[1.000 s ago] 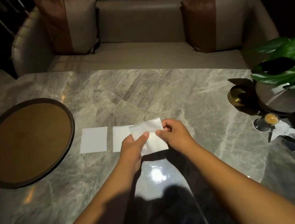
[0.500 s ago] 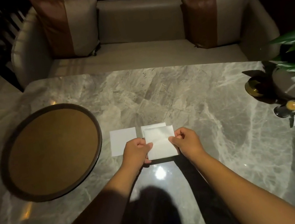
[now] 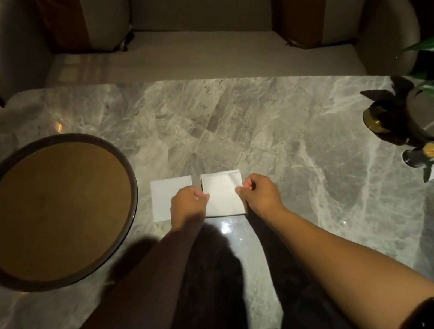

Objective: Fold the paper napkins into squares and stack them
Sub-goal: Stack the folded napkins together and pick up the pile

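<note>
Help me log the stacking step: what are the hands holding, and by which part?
The folded napkin on the right: the left hand pinches its left edge, the right hand its right edge.

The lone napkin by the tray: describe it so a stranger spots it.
Find the round brown tray on the marble table. Right of its rim lies the lone napkin, a white square. Unlike the layered pile beside it, nothing is stacked on it.
</note>
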`<state>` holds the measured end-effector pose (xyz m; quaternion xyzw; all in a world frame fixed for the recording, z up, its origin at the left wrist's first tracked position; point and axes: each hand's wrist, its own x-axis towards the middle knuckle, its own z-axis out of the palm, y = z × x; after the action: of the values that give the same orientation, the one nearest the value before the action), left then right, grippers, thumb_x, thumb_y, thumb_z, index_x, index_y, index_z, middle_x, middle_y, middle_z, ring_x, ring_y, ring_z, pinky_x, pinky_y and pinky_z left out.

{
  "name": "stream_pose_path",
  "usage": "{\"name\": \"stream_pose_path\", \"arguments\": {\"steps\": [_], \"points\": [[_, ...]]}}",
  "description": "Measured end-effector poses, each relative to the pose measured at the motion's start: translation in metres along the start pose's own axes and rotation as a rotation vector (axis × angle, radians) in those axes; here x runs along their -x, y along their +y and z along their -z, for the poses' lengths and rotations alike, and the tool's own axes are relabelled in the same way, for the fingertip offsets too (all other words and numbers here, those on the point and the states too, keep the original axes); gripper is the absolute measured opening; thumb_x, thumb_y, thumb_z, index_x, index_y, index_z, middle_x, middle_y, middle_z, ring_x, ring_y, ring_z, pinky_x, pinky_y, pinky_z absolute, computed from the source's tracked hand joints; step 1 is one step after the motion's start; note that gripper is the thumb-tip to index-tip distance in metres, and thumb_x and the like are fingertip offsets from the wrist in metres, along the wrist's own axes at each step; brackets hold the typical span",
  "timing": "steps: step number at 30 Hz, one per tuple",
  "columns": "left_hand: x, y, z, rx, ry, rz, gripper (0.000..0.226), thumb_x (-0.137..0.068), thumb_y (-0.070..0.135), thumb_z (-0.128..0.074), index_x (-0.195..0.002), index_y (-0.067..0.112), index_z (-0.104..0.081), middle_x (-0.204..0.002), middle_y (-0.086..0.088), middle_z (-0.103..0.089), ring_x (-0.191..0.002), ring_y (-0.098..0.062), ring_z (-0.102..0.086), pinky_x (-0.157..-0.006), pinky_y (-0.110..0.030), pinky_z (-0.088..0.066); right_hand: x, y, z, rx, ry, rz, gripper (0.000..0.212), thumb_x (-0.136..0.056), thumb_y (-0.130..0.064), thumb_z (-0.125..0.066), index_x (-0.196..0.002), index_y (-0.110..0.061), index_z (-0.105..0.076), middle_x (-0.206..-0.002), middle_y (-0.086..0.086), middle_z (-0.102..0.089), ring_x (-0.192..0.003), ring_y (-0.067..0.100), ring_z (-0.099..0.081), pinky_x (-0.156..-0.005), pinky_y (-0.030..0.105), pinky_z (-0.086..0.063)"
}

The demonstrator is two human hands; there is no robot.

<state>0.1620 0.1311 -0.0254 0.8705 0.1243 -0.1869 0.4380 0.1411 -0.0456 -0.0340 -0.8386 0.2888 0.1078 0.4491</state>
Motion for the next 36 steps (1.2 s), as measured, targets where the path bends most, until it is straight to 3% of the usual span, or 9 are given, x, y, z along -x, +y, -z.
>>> {"name": "stream_pose_path", "arguments": {"steps": [9,17,21,24,26,30,33,36], "points": [[-0.01,-0.004,-0.014,-0.14,0.013,0.053,0.035,-0.089,0.028,-0.066,-0.061,0.02,-0.046,-0.074,-0.002,-0.059,-0.08,-0.029,-0.058,-0.07,-0.032,-0.041,-0.015,0.003,-0.001,0.114,0.009,0.012,0.021,-0.088,-0.026,-0.072,-0.078,-0.015,-0.057,-0.07,-0.004,-0.061,-0.067,0.017,-0.059,-0.056,0.025,-0.038],[-0.011,-0.004,-0.016,-0.263,0.017,-0.003,0.018,-0.091,0.029,-0.063,-0.084,0.017,-0.051,-0.093,-0.007,-0.066,-0.091,-0.03,-0.059,-0.081,-0.038,-0.048,-0.011,-0.005,-0.007,0.296,0.043,0.021,0.03,-0.092,-0.034,-0.067,-0.108,-0.011,-0.056,-0.094,0.004,-0.065,-0.083,0.023,-0.06,-0.068,0.031,-0.041],[-0.008,-0.002,-0.018,-0.387,0.005,-0.075,0.022,-0.095,0.03,-0.058,-0.105,0.013,-0.049,-0.103,-0.013,-0.065,-0.097,-0.035,-0.06,-0.084,-0.043,-0.048,-0.014,-0.012,-0.01,0.358,0.004,-0.009,0.021,-0.094,-0.031,-0.063,-0.101,-0.011,-0.059,-0.098,0.007,-0.068,-0.087,0.026,-0.062,-0.068,0.031,-0.041],[-0.001,0.006,-0.021,-0.396,0.103,-0.109,0.034,-0.093,0.023,-0.06,-0.119,0.014,-0.039,-0.108,-0.012,-0.065,-0.099,-0.037,-0.064,-0.085,-0.046,-0.048,-0.01,-0.012,-0.008,0.291,0.014,0.031,0.012,-0.092,-0.023,-0.06,-0.09,-0.014,-0.055,-0.091,0.005,-0.065,-0.079,0.023,-0.058,-0.065,0.03,-0.04],[0.004,0.008,-0.022,-0.244,0.173,-0.132,0.042,-0.09,0.021,-0.064,-0.123,0.016,-0.039,-0.113,-0.01,-0.063,-0.101,-0.033,-0.063,-0.086,-0.045,-0.049,-0.003,-0.012,-0.004,0.227,0.041,0.154,0.014,-0.09,-0.021,-0.061,-0.083,-0.014,-0.051,-0.085,0.002,-0.059,-0.072,0.02,-0.054,-0.059,0.029,-0.036],[0.01,0.006,-0.015,0.214,0.197,-0.144,0.083,-0.079,0.024,-0.081,-0.145,0.021,-0.032,-0.12,0.002,-0.053,-0.104,-0.012,-0.058,-0.091,-0.028,-0.049,0.015,-0.011,0.014,0.049,-0.012,0.415,0.021,-0.086,-0.019,-0.068,-0.075,-0.018,-0.051,-0.075,-0.008,-0.054,-0.063,0.006,-0.048,-0.058,0.019,-0.036],[0.015,0.003,-0.004,0.715,-0.06,0.051,0.094,-0.078,0.028,-0.082,-0.152,0.024,-0.025,-0.14,-0.001,-0.052,-0.122,-0.011,-0.057,-0.106,-0.034,-0.046,0.028,-0.015,0.025,-0.17,-0.165,0.396,0.021,-0.085,-0.015,-0.071,-0.074,-0.016,-0.053,-0.061,-0.015,-0.053,-0.055,0.002,-0.045,-0.057,0.015,-0.04],[0.017,-0.01,0.016,1.01,-0.351,0.162,0.074,-0.085,0.021,-0.074,-0.149,0.009,-0.037,-0.137,-0.014,-0.059,-0.12,-0.024,-0.063,-0.109,-0.042,-0.045,0.043,-0.024,0.024,-0.33,-0.293,0.331,0.029,-0.086,-0.009,-0.072,-0.071,-0.017,-0.049,-0.053,-0.015,-0.045,-0.05,0.004,-0.041,-0.051,0.019,-0.039]]}}
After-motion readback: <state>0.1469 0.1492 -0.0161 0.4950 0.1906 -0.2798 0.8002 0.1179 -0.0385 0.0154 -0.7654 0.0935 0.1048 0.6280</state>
